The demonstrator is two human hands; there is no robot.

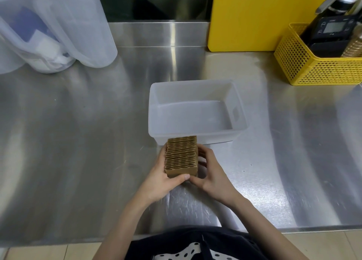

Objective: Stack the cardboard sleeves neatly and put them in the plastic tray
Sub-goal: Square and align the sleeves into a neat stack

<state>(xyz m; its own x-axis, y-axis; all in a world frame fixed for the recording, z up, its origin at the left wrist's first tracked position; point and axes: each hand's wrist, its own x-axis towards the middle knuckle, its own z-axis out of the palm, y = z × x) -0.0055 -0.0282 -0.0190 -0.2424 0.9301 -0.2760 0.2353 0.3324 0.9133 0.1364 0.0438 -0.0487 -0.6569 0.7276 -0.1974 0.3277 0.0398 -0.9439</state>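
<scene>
Currently my left hand [163,178] and right hand [212,173] clasp the brown corrugated cardboard sleeve stack [181,156]; uneven squeeze could fan it before the translucent rectangular plastic tray [154,111] at 12 o'clock.

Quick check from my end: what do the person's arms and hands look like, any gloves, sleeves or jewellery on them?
Both hands are bare: no gloves on the left hand or the right hand, and no rings, watch or bands show. The forearms are uncovered as far as the frame shows, so no sleeves reach them. At the bottom edge is a dark garment with a white, black-dotted pattern.
</scene>
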